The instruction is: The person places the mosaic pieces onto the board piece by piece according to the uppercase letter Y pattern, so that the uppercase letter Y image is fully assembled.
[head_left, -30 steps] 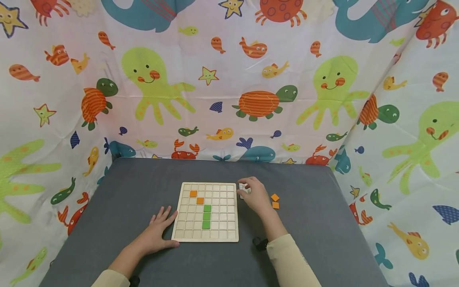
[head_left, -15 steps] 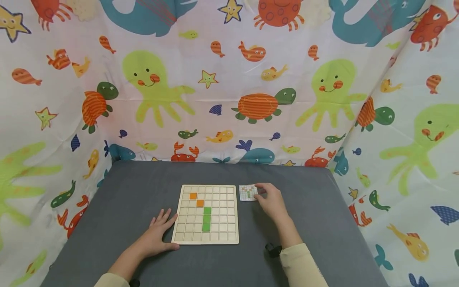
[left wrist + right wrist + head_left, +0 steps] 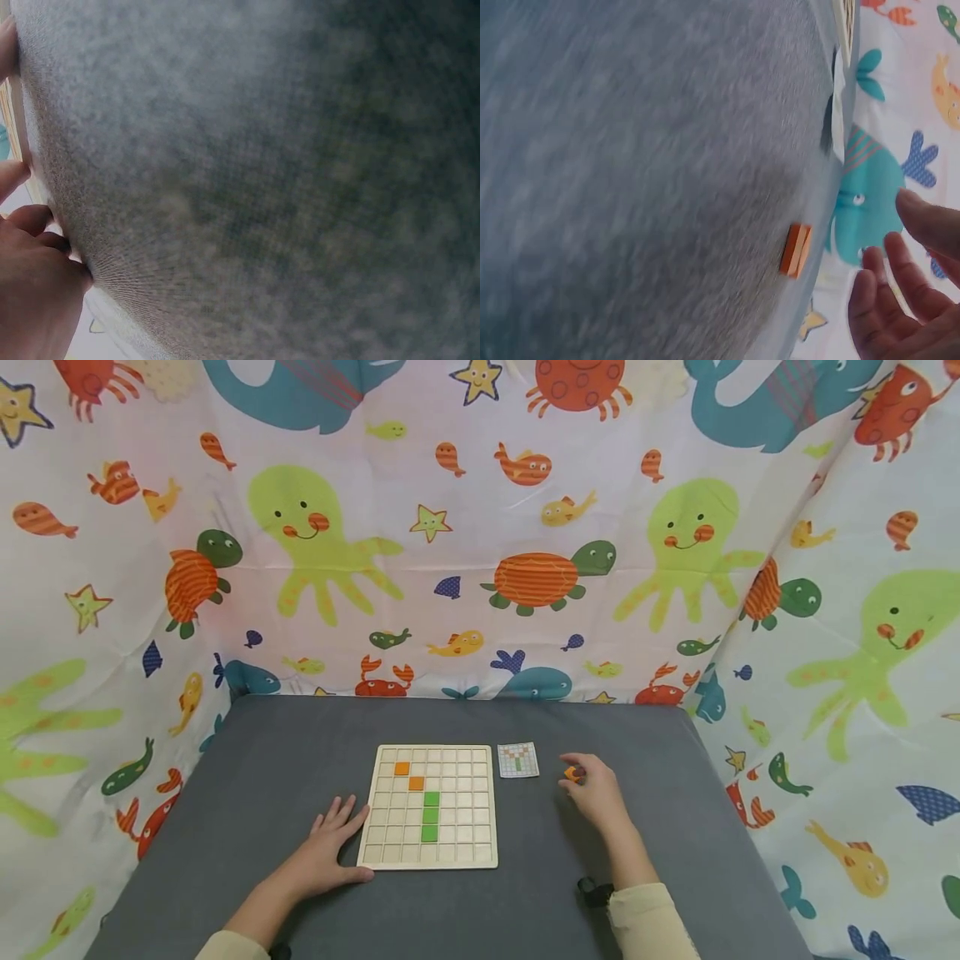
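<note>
My left hand (image 3: 318,856) rests with spread fingers against the left edge of a wooden grid board (image 3: 472,835); its thumb lies at the near left corner. In the board sit two orange square tiles (image 3: 402,768) and a column of green tiles (image 3: 431,816). My right hand (image 3: 603,797) hovers right of the board, over loose orange tiles (image 3: 573,773) that its fingers partly hide. In the right wrist view, the fingers (image 3: 911,289) are parted and stand away from an orange tile (image 3: 796,250) on the cloth.
A small pattern card (image 3: 517,761) printed with a grid lies between the board and my right hand. The table has a grey cover (image 3: 315,735). A curtain printed with sea animals (image 3: 450,552) rises behind it and at both sides.
My right hand has left the pattern card, which it was touching at the right edge, and moved right to the loose orange tiles. My left hand stays at the board.
</note>
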`<action>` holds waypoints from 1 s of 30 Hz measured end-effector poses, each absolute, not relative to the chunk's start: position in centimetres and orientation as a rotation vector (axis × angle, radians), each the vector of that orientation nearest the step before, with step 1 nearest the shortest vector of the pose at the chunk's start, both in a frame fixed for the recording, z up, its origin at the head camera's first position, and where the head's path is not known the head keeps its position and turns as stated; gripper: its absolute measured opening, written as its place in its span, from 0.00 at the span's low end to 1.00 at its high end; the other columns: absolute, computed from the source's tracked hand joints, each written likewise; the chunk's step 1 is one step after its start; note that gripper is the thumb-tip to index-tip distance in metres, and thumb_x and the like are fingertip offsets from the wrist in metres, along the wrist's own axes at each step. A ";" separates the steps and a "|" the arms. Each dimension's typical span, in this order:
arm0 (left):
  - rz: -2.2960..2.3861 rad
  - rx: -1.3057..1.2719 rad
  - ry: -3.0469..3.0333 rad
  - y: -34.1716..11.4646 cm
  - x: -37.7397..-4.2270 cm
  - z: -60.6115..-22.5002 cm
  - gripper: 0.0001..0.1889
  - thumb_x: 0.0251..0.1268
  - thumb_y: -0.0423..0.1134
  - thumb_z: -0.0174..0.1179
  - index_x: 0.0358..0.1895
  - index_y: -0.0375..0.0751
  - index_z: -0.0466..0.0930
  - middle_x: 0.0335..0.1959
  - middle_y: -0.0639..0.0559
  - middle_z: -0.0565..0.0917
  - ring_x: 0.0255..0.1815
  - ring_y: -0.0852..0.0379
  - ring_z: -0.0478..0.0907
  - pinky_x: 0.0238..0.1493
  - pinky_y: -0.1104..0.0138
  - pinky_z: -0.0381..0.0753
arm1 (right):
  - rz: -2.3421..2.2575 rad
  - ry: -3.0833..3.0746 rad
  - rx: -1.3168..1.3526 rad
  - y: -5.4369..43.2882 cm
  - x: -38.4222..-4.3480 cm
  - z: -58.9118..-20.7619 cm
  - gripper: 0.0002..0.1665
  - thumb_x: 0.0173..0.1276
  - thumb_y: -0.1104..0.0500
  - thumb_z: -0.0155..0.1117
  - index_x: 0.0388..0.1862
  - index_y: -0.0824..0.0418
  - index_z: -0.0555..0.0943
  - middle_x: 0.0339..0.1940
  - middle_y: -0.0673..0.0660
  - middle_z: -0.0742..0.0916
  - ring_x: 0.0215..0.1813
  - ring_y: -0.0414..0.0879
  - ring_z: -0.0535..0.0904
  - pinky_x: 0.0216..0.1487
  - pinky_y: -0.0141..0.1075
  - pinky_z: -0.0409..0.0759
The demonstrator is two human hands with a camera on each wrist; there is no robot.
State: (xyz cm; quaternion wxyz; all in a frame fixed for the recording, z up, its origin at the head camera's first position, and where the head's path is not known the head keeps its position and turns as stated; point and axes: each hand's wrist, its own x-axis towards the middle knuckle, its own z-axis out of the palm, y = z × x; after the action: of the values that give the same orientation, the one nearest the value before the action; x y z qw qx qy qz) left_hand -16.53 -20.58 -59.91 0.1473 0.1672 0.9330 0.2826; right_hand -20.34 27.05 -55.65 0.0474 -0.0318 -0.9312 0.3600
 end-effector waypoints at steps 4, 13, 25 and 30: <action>0.796 0.490 2.692 -20.5 -16.7 -59.7 0.60 0.45 0.66 0.75 0.80 0.42 0.57 0.82 0.34 0.49 0.82 0.31 0.37 0.76 0.33 0.39 | 1.107 -2.907 -0.191 28.2 -19.9 -56.1 0.29 0.61 0.64 0.76 0.62 0.60 0.82 0.58 0.64 0.83 0.57 0.60 0.82 0.56 0.55 0.82; 0.822 0.493 2.679 -20.7 -16.7 -60.0 0.60 0.46 0.65 0.75 0.80 0.42 0.57 0.82 0.33 0.49 0.82 0.30 0.37 0.76 0.33 0.39 | 1.029 -3.024 -0.243 28.9 -20.0 -57.1 0.25 0.58 0.66 0.78 0.56 0.64 0.84 0.53 0.63 0.87 0.52 0.57 0.84 0.54 0.54 0.81; 0.833 0.488 2.688 -20.7 -16.6 -60.2 0.60 0.46 0.65 0.75 0.80 0.42 0.57 0.82 0.34 0.49 0.82 0.30 0.37 0.76 0.33 0.39 | 1.027 -3.056 -0.268 29.4 -20.4 -58.2 0.16 0.59 0.65 0.77 0.47 0.62 0.86 0.42 0.58 0.86 0.42 0.49 0.82 0.44 0.46 0.82; 0.811 0.476 2.683 -20.6 -16.6 -60.1 0.60 0.45 0.66 0.75 0.80 0.42 0.57 0.82 0.35 0.49 0.83 0.31 0.36 0.76 0.33 0.38 | 0.990 -3.072 -0.251 29.3 -20.5 -58.2 0.15 0.61 0.64 0.76 0.46 0.62 0.86 0.42 0.58 0.86 0.40 0.47 0.82 0.43 0.46 0.82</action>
State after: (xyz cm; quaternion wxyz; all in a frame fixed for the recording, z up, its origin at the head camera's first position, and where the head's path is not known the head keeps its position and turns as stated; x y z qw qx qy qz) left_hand -16.64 -20.65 -60.08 0.1488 0.1655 0.9332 0.2822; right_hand -20.49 29.32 -58.18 -0.0477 -0.0774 -0.9479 0.3054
